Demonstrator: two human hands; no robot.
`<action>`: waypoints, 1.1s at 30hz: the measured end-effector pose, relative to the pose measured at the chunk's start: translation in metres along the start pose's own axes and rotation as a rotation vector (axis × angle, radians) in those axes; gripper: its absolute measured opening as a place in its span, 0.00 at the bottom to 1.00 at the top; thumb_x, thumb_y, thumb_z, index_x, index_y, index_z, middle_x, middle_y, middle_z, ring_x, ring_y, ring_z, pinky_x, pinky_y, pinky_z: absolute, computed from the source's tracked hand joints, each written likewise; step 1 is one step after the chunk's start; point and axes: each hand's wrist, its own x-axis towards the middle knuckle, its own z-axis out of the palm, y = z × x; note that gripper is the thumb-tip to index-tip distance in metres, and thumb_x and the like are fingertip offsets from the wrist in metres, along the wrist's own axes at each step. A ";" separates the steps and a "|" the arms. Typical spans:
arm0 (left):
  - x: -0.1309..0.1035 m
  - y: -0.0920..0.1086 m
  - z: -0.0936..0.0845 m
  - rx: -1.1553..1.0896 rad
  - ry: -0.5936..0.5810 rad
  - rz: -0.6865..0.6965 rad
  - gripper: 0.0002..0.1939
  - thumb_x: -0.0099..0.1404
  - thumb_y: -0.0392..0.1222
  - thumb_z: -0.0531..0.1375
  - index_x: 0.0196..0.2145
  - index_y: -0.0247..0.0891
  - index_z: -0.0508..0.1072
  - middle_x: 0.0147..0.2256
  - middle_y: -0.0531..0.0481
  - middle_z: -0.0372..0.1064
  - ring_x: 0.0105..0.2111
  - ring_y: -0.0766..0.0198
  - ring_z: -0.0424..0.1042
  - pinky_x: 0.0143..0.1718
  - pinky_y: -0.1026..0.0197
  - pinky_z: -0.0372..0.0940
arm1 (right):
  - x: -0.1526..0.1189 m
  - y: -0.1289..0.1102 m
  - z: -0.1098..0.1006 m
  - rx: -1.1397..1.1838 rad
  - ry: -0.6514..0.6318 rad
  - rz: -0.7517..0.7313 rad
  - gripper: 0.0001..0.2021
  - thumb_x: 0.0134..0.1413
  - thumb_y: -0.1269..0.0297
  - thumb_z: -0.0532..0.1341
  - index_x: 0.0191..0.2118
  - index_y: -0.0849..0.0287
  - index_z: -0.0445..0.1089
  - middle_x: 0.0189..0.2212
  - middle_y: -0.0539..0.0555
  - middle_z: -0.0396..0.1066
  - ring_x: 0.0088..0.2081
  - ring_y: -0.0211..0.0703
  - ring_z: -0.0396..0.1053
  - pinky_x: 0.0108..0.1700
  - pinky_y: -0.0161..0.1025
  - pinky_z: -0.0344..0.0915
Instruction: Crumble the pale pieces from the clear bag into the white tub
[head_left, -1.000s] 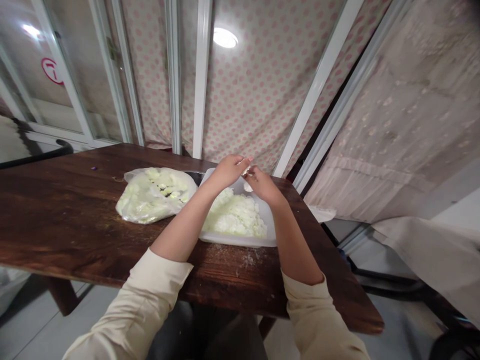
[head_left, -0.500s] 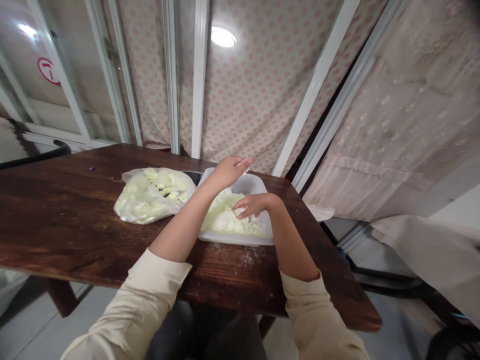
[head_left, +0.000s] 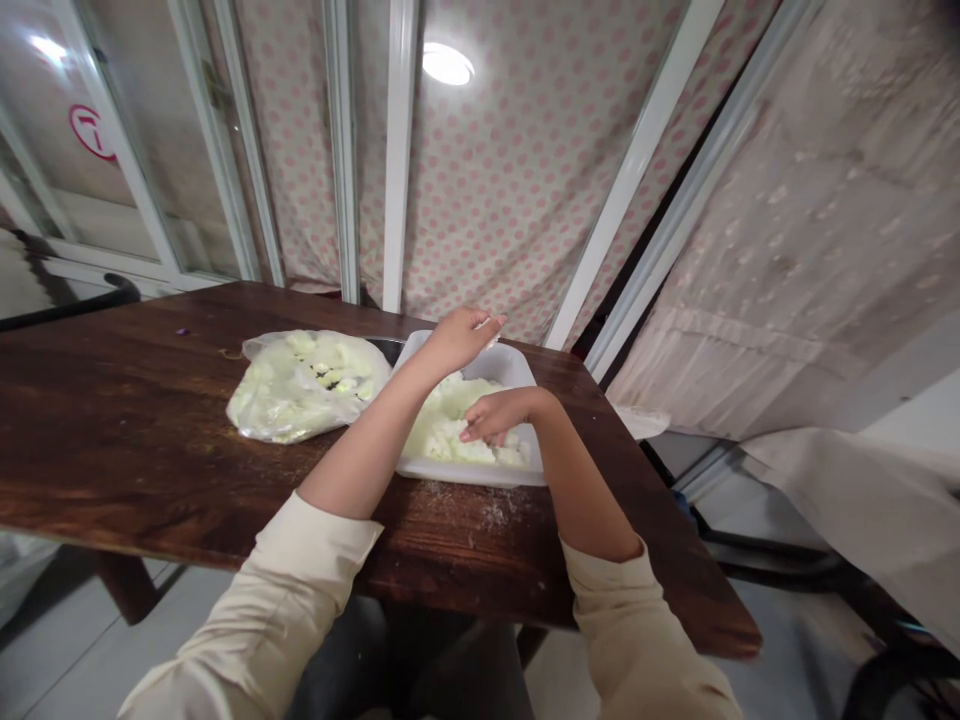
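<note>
A white plastic tub (head_left: 514,362) on the wooden table holds a heap of pale, crumbly white food (head_left: 442,425), whose kind I cannot make out. My left hand (head_left: 463,340) hovers over the tub's far part, fingers drawn together with a bit of white stuff showing at them. Down in the heap, my right hand (head_left: 501,412) has its fingers bent and pressed together on the white food, the tips partly hidden. Left of the tub lies a clear plastic bag (head_left: 281,395) with pale yellow-green pieces inside.
The dark wooden table (head_left: 135,430) has white crumbs scattered along its front, below the tub. Behind the bag shows part of a dark, metal-rimmed dish (head_left: 386,350). Framed glass panels with a dotted curtain (head_left: 495,200) stand behind the table's far edge.
My right hand's fingers have closed together and moved down into the white food; before, they were spread more. My left hand stays nearly in place.
</note>
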 end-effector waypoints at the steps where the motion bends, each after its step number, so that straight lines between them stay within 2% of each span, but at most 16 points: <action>1: 0.000 0.000 0.000 -0.002 -0.003 0.005 0.20 0.61 0.51 0.50 0.17 0.37 0.54 0.16 0.56 0.48 0.19 0.72 0.48 0.22 0.64 0.45 | 0.001 0.000 0.000 0.027 0.010 -0.093 0.31 0.40 0.44 0.63 0.48 0.59 0.69 0.45 0.59 0.70 0.40 0.43 0.70 0.38 0.36 0.68; 3: 0.001 -0.001 0.000 0.001 -0.004 0.010 0.20 0.61 0.51 0.50 0.17 0.37 0.54 0.16 0.56 0.48 0.18 0.72 0.48 0.22 0.64 0.45 | 0.003 0.001 0.000 0.019 0.113 -0.154 0.33 0.37 0.46 0.65 0.50 0.57 0.68 0.49 0.58 0.67 0.44 0.43 0.68 0.39 0.34 0.67; 5: 0.001 -0.002 0.000 0.009 -0.002 0.004 0.20 0.61 0.51 0.50 0.17 0.37 0.54 0.16 0.56 0.48 0.18 0.72 0.48 0.22 0.64 0.44 | 0.005 0.006 -0.001 -0.009 0.155 0.022 0.32 0.34 0.44 0.66 0.46 0.59 0.70 0.47 0.60 0.68 0.43 0.47 0.68 0.37 0.37 0.68; 7: 0.002 -0.002 0.001 0.014 -0.001 -0.001 0.21 0.61 0.51 0.50 0.17 0.37 0.54 0.15 0.56 0.48 0.18 0.72 0.48 0.22 0.64 0.44 | 0.005 0.011 -0.003 0.009 0.048 0.223 0.34 0.32 0.41 0.65 0.42 0.64 0.71 0.42 0.63 0.70 0.39 0.50 0.70 0.35 0.41 0.69; 8: 0.002 -0.002 0.001 0.014 -0.002 -0.002 0.21 0.61 0.51 0.50 0.17 0.37 0.54 0.15 0.56 0.48 0.18 0.72 0.48 0.22 0.64 0.44 | 0.005 0.014 -0.004 0.053 0.000 0.242 0.35 0.32 0.40 0.65 0.42 0.65 0.71 0.40 0.63 0.70 0.38 0.50 0.71 0.34 0.42 0.69; 10: 0.002 -0.002 0.002 0.016 -0.007 0.000 0.21 0.61 0.52 0.50 0.17 0.37 0.54 0.15 0.56 0.48 0.18 0.72 0.48 0.22 0.64 0.45 | 0.003 0.016 -0.004 0.119 -0.041 0.112 0.32 0.36 0.41 0.64 0.43 0.62 0.70 0.42 0.61 0.70 0.41 0.48 0.70 0.36 0.40 0.69; 12: 0.002 -0.002 0.002 0.020 -0.014 0.008 0.21 0.61 0.52 0.50 0.17 0.37 0.55 0.15 0.56 0.48 0.18 0.72 0.48 0.22 0.64 0.45 | 0.003 0.016 -0.005 0.111 0.006 0.019 0.29 0.38 0.43 0.63 0.43 0.58 0.71 0.48 0.59 0.68 0.48 0.50 0.67 0.39 0.40 0.69; 14: 0.001 -0.002 0.002 0.027 -0.020 0.010 0.21 0.61 0.52 0.50 0.17 0.37 0.55 0.15 0.56 0.48 0.18 0.71 0.48 0.22 0.64 0.45 | 0.004 0.018 -0.007 0.055 0.126 0.086 0.28 0.38 0.43 0.64 0.42 0.59 0.72 0.52 0.60 0.64 0.51 0.56 0.64 0.41 0.44 0.69; 16: 0.001 -0.001 0.002 0.035 -0.021 0.004 0.21 0.61 0.51 0.50 0.16 0.37 0.55 0.15 0.56 0.48 0.18 0.72 0.48 0.22 0.64 0.44 | 0.007 0.021 -0.007 0.045 0.207 0.181 0.30 0.38 0.42 0.63 0.41 0.63 0.72 0.53 0.64 0.64 0.51 0.59 0.64 0.41 0.46 0.68; 19: 0.001 0.000 0.003 0.044 -0.022 -0.007 0.21 0.61 0.51 0.50 0.16 0.37 0.54 0.15 0.56 0.48 0.18 0.72 0.48 0.22 0.64 0.44 | 0.012 0.025 -0.007 0.117 0.107 0.233 0.32 0.42 0.41 0.61 0.45 0.64 0.70 0.49 0.66 0.67 0.47 0.57 0.68 0.40 0.47 0.69; 22: 0.000 0.001 0.003 0.037 -0.031 -0.009 0.21 0.61 0.51 0.50 0.16 0.37 0.54 0.15 0.57 0.47 0.18 0.72 0.48 0.22 0.64 0.44 | 0.015 0.027 -0.006 0.120 0.129 0.116 0.30 0.44 0.43 0.60 0.48 0.61 0.69 0.51 0.64 0.66 0.46 0.55 0.68 0.42 0.46 0.68; 25: 0.000 0.000 0.003 0.029 -0.039 -0.008 0.21 0.61 0.50 0.50 0.16 0.37 0.53 0.15 0.57 0.46 0.18 0.72 0.47 0.22 0.64 0.45 | 0.017 0.030 -0.009 0.015 0.301 -0.004 0.23 0.48 0.47 0.59 0.42 0.62 0.72 0.50 0.61 0.68 0.49 0.55 0.66 0.49 0.45 0.63; 27: 0.001 -0.002 0.002 0.024 -0.046 0.007 0.21 0.61 0.50 0.51 0.16 0.37 0.53 0.15 0.57 0.46 0.18 0.72 0.47 0.22 0.64 0.45 | 0.017 0.030 -0.011 0.019 0.489 -0.052 0.21 0.53 0.48 0.55 0.36 0.64 0.72 0.44 0.63 0.71 0.46 0.53 0.68 0.48 0.44 0.63; 30: 0.002 -0.005 0.001 0.007 -0.081 0.046 0.21 0.62 0.50 0.50 0.16 0.36 0.57 0.14 0.56 0.51 0.18 0.72 0.51 0.23 0.65 0.47 | 0.016 0.022 -0.014 0.278 0.794 -0.206 0.25 0.58 0.45 0.46 0.35 0.63 0.68 0.35 0.62 0.73 0.35 0.44 0.70 0.37 0.39 0.66; 32: 0.001 -0.005 0.001 -0.019 -0.111 0.055 0.22 0.63 0.51 0.48 0.17 0.36 0.59 0.14 0.55 0.54 0.18 0.71 0.54 0.23 0.65 0.49 | 0.014 0.013 -0.014 0.513 0.909 -0.384 0.30 0.57 0.40 0.40 0.36 0.61 0.66 0.30 0.58 0.72 0.29 0.40 0.70 0.32 0.37 0.65; 33: 0.001 -0.005 0.001 -0.035 -0.119 0.053 0.23 0.63 0.52 0.47 0.17 0.36 0.60 0.14 0.54 0.56 0.17 0.70 0.56 0.23 0.65 0.50 | 0.012 0.008 -0.014 0.583 0.926 -0.480 0.32 0.55 0.38 0.38 0.36 0.60 0.65 0.28 0.56 0.71 0.29 0.39 0.69 0.31 0.36 0.65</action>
